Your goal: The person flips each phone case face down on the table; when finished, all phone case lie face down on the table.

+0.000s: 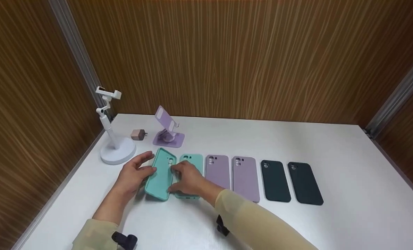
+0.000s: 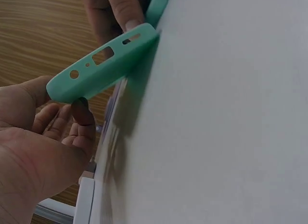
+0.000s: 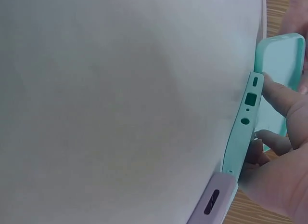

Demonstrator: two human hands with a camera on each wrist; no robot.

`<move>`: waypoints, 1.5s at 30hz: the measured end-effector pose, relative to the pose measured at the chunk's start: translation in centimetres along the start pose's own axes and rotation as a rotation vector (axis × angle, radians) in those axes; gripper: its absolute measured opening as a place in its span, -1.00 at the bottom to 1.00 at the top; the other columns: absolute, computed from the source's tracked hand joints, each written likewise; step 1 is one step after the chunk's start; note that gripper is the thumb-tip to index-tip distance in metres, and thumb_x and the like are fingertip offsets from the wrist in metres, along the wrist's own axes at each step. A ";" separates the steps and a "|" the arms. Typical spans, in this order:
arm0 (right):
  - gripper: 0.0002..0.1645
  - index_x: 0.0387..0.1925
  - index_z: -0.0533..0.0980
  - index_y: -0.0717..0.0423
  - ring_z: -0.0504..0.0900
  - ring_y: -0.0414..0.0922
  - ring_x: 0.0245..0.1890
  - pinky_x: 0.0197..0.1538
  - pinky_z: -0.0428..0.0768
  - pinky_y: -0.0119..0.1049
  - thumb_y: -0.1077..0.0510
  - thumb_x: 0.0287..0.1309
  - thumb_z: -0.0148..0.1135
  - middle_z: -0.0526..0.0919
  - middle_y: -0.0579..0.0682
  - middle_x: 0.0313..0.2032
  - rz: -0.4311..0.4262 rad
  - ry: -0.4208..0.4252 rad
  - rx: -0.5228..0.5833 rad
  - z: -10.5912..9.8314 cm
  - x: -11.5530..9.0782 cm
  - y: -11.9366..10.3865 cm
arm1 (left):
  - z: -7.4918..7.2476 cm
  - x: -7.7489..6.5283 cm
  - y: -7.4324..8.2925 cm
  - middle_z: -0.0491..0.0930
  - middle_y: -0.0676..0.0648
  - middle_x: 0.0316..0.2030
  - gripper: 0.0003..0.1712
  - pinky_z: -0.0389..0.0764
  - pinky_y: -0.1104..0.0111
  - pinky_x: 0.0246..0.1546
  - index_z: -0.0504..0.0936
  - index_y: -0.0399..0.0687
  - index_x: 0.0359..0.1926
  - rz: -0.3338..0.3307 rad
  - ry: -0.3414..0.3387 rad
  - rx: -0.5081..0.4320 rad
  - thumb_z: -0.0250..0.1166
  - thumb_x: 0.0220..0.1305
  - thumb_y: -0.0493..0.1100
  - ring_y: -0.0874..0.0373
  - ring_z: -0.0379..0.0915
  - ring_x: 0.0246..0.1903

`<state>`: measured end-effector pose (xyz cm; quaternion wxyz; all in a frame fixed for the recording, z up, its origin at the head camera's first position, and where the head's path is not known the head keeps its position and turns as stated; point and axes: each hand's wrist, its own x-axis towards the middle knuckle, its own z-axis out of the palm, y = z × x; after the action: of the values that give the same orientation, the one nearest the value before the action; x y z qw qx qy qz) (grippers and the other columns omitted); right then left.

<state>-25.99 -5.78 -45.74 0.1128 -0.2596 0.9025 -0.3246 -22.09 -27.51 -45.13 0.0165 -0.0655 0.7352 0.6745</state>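
Observation:
A mint-green phone case stands tilted on the table, its hollow inner side facing up, the left edge raised above the right. My left hand grips that raised edge; in the left wrist view the thumb is above the case and a fingertip beneath it. At the opposite edge, my right hand holds the case with thumb and forefinger. Under the right hand lies a second mint-green phone case, back up and partly covered. The right wrist view shows its end with port holes.
Two lilac phone cases and two dark green phone cases continue the row rightward. Behind stand a white phone stand, a pink charger plug and a purple folding stand. Wood-grain panels enclose the white table.

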 end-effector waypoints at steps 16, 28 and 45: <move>0.01 0.52 0.43 0.03 0.52 -0.08 0.37 0.41 0.46 -0.22 0.05 0.07 0.70 0.58 -0.03 0.38 0.000 -0.020 0.012 -0.1 0.1 -0.3 | 1.6 0.1 -0.4 0.37 -0.20 0.51 -0.27 0.52 0.53 0.12 0.33 -0.21 0.57 0.029 0.028 -0.159 0.33 0.45 -0.36 -0.07 0.42 0.34; -0.13 0.53 0.41 0.02 0.64 -0.08 0.27 0.38 0.51 -0.07 0.08 0.25 0.56 0.69 0.02 0.25 0.099 -0.116 0.318 -2.2 1.6 -0.7 | 1.3 0.3 -0.9 0.40 -0.21 0.49 -0.27 0.55 0.47 0.15 0.32 -0.23 0.56 0.035 0.012 -0.220 0.32 0.45 -0.39 0.00 0.47 0.29; -0.24 0.65 0.23 -0.05 0.72 0.13 0.13 0.16 0.69 -0.06 0.22 0.54 0.20 0.62 0.23 0.20 0.196 -0.160 1.171 -1.3 1.1 0.3 | 1.6 0.4 -0.7 0.38 -0.18 0.52 -0.24 0.34 0.23 0.46 0.27 -0.18 0.60 0.016 -0.060 -0.185 0.33 0.50 -0.30 -0.02 0.31 0.49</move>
<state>-27.51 -5.51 -44.97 0.3342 -0.0933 0.5819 -0.7356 -22.46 -26.03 -46.02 0.0272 -0.0406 0.6695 0.7412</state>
